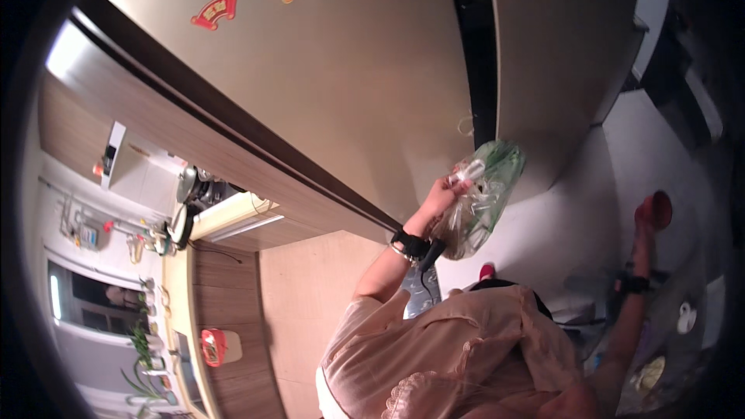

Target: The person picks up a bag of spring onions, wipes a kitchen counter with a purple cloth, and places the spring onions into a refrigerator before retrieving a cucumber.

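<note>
My left hand [447, 193] grips the gathered neck of a clear and green plastic bag [486, 203] in front of a refrigerator-like cabinet with large smooth doors [349, 70]. Greenish and brownish contents show through the plastic, too unclear to name. A black band with a small device is strapped to the left wrist. Far off at the right, in dimmer light, my right hand [645, 216] holds a red cup or small bowl [662, 210] by its side; its inside cannot be made out.
A wood-grain side panel [244, 157] runs beside the doors. Beyond it are a kitchen counter [183, 285] with pans and potted plants [139, 340], and a red-and-white container [213, 347] on the cabinet front. Cluttered dark furniture and a pale roll-like object [687, 318] lie at the right.
</note>
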A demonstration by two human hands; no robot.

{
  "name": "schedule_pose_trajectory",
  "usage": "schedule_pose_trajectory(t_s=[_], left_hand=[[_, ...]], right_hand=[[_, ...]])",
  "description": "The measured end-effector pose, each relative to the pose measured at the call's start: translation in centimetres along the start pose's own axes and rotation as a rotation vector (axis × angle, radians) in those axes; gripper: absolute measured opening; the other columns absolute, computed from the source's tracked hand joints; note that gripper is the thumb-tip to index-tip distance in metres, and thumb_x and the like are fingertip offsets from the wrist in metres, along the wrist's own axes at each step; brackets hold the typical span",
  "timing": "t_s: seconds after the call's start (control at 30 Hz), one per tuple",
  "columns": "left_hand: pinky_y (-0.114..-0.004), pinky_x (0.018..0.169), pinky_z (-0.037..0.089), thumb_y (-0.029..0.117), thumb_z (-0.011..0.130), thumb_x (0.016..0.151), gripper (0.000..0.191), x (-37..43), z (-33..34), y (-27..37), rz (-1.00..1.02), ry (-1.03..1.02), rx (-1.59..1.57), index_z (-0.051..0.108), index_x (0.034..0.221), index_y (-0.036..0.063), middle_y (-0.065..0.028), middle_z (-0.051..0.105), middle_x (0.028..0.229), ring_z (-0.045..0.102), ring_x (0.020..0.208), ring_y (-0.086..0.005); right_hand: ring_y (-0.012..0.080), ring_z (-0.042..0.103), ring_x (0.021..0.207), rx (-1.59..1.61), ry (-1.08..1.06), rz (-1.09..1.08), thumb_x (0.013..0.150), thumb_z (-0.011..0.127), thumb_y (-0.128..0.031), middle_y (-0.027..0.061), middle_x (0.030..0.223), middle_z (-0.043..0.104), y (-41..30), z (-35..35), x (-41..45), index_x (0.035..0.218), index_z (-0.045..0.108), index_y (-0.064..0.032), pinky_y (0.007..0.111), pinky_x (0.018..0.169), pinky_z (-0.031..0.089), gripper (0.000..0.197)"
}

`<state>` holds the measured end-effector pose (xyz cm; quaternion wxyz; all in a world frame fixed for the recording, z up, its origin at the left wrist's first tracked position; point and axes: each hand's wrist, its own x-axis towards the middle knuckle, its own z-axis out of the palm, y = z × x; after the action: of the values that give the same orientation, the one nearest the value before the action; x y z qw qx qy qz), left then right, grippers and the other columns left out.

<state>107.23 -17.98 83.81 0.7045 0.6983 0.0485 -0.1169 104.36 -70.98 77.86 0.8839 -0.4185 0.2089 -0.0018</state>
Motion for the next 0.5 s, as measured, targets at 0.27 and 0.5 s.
schedule_pose_trajectory(t_s=[0.27,0.5], left_hand=[[-0.018,0.047,0.028,0.024,0.057,0.085,0.019,1.4,2.6,0.3,-0.086,0.087,-0.253,0.060,0.088,0.0056,0.0058,0.052,0.068,0.037,0.053,-0.0024],[-0.019,0.043,0.024,0.023,0.058,0.084,0.016,-1.1,3.2,3.5,-0.019,0.186,-0.321,0.057,0.083,0.0070,0.0071,0.045,0.062,0.031,0.048,-0.0026]], right_hand=[[0.0218,0.052,0.103,-0.987,-0.670,-0.784,0.084,0.052,-0.012,0.0101,0.115,0.052,6.1,35.9,6.5,0.111,0.051,-0.0038,0.033,0.086,0.042,0.028],[0.0204,0.042,0.113,-2.616,-0.037,-2.384,0.077,0.052,-0.011,0.0053,0.111,0.052,8.4,43.6,12.2,0.105,0.057,-0.0072,0.035,0.088,0.037,0.029]])
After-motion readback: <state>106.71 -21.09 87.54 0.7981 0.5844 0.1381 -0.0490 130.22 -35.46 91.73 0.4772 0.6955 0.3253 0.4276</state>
